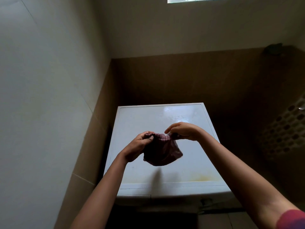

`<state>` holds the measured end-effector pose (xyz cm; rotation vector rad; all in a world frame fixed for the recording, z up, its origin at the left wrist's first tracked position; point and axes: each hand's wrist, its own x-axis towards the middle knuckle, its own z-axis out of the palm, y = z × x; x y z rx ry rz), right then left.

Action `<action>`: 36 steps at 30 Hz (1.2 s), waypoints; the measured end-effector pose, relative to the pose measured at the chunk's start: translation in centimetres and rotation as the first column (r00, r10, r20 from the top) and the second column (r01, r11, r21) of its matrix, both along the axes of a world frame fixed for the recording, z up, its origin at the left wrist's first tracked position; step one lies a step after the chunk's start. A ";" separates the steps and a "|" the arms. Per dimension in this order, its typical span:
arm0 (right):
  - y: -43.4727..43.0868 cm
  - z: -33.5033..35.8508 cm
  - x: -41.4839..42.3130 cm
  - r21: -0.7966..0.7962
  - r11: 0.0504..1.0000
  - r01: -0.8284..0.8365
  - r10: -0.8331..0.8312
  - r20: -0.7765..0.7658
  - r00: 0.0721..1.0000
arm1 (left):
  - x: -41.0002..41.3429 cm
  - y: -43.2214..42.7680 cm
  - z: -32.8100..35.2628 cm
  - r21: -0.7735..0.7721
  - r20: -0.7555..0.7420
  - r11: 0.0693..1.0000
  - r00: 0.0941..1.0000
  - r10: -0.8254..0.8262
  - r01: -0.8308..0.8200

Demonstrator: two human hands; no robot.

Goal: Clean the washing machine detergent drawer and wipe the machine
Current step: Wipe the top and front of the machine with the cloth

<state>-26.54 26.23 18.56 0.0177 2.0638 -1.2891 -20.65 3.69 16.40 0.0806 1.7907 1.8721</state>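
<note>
Cloth (162, 151), dark maroon with a ribbed or checked weave, is held up between both hands above the white top of the washing machine (148, 116), not touching it. Left hand (140, 146): fingers curled round the cloth's left end, bunching it. Right hand (184, 131): pinches the upper right edge between thumb and fingers, forefinger stretched out over the cloth. The upper edge is drawn fairly taut between the two grips; the rest hangs below in a loose pouch, lower edge blurred. A faint shadow (157, 175) lies on the lid under it.

Machine top: glossy, light reflected at the far right part; a yellowish stain (201, 178) near the front edge, right of centre. Machine stands in a corner, brown tiled wall (189, 80) behind and at left. Perforated basket (287, 129) at far right, dim. Reddish sleeve (292, 219) on the right arm.
</note>
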 end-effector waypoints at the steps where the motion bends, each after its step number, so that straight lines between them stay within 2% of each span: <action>1: 0.2 0.4 0.2 0.030 0.993 -0.113 0.114 -0.027 0.993 | -0.1 -0.1 0.3 -0.012 -0.004 0.999 0.999 -0.035 0.035; 3: 0.4 0.7 0.2 0.099 0.943 -0.317 0.325 -0.081 0.942 | -0.3 -0.2 1.3 -0.041 -0.013 0.994 0.995 -0.103 0.102; 6: -0.1 0.2 0.6 -0.025 0.891 -0.453 0.445 -0.145 0.884 | -1.0 -0.1 2.9 -0.076 -0.018 0.980 0.983 -0.185 0.183; 10: -1.5 -0.4 1.7 -0.029 0.861 -0.508 0.479 -0.286 0.830 | -1.9 -0.6 4.1 -0.139 -0.059 0.964 0.970 -0.235 0.225; 14: -1.6 -0.4 1.8 -0.034 0.872 -0.489 0.465 -0.255 0.848 | -2.6 -1.7 4.0 -0.230 -0.106 0.956 0.972 -0.210 0.181; 18: -1.9 1.0 1.7 0.123 0.813 -0.570 0.582 -0.235 0.779 | -3.0 -2.3 3.2 -0.290 -0.119 0.948 0.978 -0.170 0.129; 21: -2.0 1.4 1.3 0.192 0.773 -0.604 0.634 -0.245 0.734 | -3.2 -2.5 2.6 -0.260 -0.150 0.961 0.980 -0.134 0.092; 24: -2.4 2.1 1.3 0.235 0.776 -0.585 0.631 -0.302 0.715 | -3.0 -1.4 1.3 -0.198 -0.195 0.980 0.980 -0.028 -0.011; 27: -2.6 2.5 1.0 0.217 0.811 -0.543 0.583 -0.367 0.725 | -2.2 0.5 -0.5 -0.258 -0.316 0.904 0.914 0.254 -0.340; 29: -2.6 2.3 0.8 0.190 0.842 -0.505 0.538 -0.378 0.754 | -1.2 1.0 -1.4 -0.115 -0.245 0.873 0.866 0.437 -0.473; 30: -2.6 2.1 0.7 0.176 0.857 -0.485 0.514 -0.371 0.773 | -0.7 1.0 -2.1 -0.044 -0.185 0.893 0.882 0.433 -0.447; 32: -2.4 1.9 0.8 0.153 0.875 -0.459 0.481 -0.367 0.796 | 0.3 0.7 -3.4 0.044 -0.155 0.962 0.949 0.274 -0.271; 34: -2.4 1.9 0.8 0.164 0.869 -0.467 0.494 -0.373 0.786 | 1.3 0.5 -3.9 -0.009 -0.186 0.994 0.977 0.102 -0.106; 36: -2.5 1.7 0.7 0.193 0.850 -0.490 0.526 -0.369 0.767 | 1.6 0.4 -4.4 -0.112 -0.206 0.994 0.979 -0.013 -0.011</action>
